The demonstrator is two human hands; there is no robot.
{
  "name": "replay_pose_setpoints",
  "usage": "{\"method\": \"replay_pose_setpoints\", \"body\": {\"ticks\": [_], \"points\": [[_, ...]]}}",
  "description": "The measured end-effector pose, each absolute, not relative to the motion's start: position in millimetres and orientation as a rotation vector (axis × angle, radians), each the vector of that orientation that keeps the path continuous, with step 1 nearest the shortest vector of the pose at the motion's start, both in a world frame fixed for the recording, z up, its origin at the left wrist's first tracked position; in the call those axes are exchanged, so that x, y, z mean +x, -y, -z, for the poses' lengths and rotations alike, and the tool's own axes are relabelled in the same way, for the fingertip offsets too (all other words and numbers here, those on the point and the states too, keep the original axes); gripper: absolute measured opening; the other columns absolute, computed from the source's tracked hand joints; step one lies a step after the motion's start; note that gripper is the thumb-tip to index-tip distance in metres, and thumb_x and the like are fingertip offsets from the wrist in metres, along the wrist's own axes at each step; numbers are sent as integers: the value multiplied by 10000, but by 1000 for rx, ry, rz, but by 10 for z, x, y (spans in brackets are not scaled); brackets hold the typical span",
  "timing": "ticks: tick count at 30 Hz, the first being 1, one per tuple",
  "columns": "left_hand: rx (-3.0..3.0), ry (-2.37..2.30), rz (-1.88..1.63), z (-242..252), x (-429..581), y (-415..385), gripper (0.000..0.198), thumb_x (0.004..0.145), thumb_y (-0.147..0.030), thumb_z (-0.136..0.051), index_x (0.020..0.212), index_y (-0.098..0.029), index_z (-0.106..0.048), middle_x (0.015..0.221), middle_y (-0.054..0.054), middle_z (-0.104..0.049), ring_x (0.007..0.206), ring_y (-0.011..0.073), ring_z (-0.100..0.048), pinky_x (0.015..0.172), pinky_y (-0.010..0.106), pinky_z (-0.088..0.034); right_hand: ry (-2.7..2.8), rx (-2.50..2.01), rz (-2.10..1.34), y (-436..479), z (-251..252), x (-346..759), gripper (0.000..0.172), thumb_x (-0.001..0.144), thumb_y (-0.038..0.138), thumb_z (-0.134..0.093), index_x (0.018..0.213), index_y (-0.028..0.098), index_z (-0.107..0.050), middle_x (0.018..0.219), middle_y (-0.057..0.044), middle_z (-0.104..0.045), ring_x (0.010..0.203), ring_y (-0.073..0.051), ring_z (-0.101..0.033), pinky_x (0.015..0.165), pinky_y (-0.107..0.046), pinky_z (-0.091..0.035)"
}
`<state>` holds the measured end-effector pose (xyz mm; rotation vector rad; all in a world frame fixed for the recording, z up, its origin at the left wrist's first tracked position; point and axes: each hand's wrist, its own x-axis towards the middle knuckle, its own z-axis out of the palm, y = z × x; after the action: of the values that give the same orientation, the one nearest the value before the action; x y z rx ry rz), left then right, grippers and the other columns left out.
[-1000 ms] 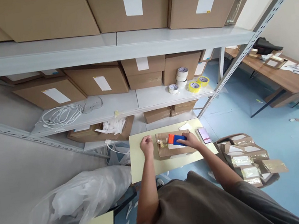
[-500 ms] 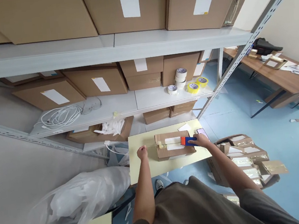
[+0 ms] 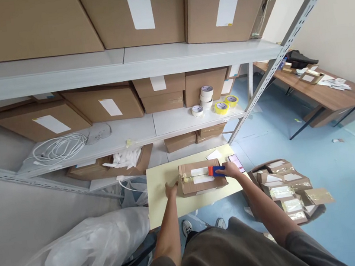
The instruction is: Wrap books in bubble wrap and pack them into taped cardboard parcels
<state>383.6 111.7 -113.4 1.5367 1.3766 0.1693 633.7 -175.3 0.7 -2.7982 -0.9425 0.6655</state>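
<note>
A small cardboard box [image 3: 200, 183] with a white label lies on a pale yellow table [image 3: 163, 202]. My right hand [image 3: 231, 170] is closed round a blue and orange tape dispenser [image 3: 215, 170], held at the box's right end on its top. A strip of clear tape runs along the top, bunched at the left end. My left hand [image 3: 172, 190] rests against the box's left side, fingers partly spread. A phone [image 3: 235, 163] lies on the table just right of the box.
Metal shelving [image 3: 150, 127] stands behind the table with cardboard boxes, tape rolls [image 3: 220, 106] and a white cable coil [image 3: 58, 148]. A pile of taped boxes [image 3: 286, 188] sits on the blue floor at right. A big plastic bag [image 3: 81, 250] lies at left. A wooden desk [image 3: 322, 92] is far right.
My right hand slid the dispenser from the box's middle to its right end, laying tape along the top. My left hand dropped from the top left to the box's left side.
</note>
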Motion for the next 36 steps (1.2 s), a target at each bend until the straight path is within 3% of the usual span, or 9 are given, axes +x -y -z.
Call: {"method": "replay_pose_setpoints", "body": {"ticks": [4, 9, 12, 19, 25, 36], "points": [[1695, -1184, -118, 971, 3916, -1007, 458, 960, -620, -573, 1121, -224, -738, 1226, 118, -787, 1207, 314, -704, 953, 340, -533, 942, -2840, -691, 1636, -86, 6279, 550, 892, 721, -698, 964, 183, -788, 1019, -142, -808, 921, -273, -747, 674, -276, -421], [1868, -1240, -13, 914, 4093, -660, 569, 1000, -648, -497, 1318, -204, -657, 1243, 160, -774, 1170, 336, -721, 905, 362, -525, 919, -2924, -778, 1418, -213, 6172, 581, 878, 664, -725, 1103, 132, -787, 1121, -182, -799, 1003, -290, -756, 749, -282, -489], [1936, -1279, 13, 931, 4105, -609, 549, 1032, -615, -455, 1331, -195, -643, 1231, 175, -771, 1154, 346, -724, 880, 370, -520, 989, -2914, -805, 1368, -266, 6172, 631, 865, 690, -732, 1139, 125, -782, 1150, -192, -790, 1038, -299, -752, 793, -289, -512], [1993, -1266, 36, 960, 4128, -676, 520, 1052, -573, -434, 1302, -180, -664, 1200, 186, -776, 1123, 348, -729, 858, 370, -516, 994, -3003, -820, 1896, -363, 6604, 644, 835, 722, -761, 1070, 123, -791, 1099, -210, -778, 1012, -313, -739, 785, -307, -510], [1981, -1244, 44, 1053, 4115, -754, 490, 1044, -582, -449, 1216, -195, -696, 1144, 182, -789, 1089, 348, -740, 853, 368, -514, 904, -2978, -883, 2507, -393, 6991, 618, 814, 775, -722, 896, 165, -782, 952, -159, -783, 851, -269, -719, 643, -292, -435], [1741, -1082, -117, 1347, 3694, -1261, 375, 986, -530, -539, 1084, -221, -728, 1130, 104, -808, 1173, 293, -724, 970, 334, -526, 974, -2816, -848, 2013, -697, 6668, 638, 779, 835, -693, 801, 198, -743, 836, -84, -753, 762, -214, -667, 622, -270, -377]]}}
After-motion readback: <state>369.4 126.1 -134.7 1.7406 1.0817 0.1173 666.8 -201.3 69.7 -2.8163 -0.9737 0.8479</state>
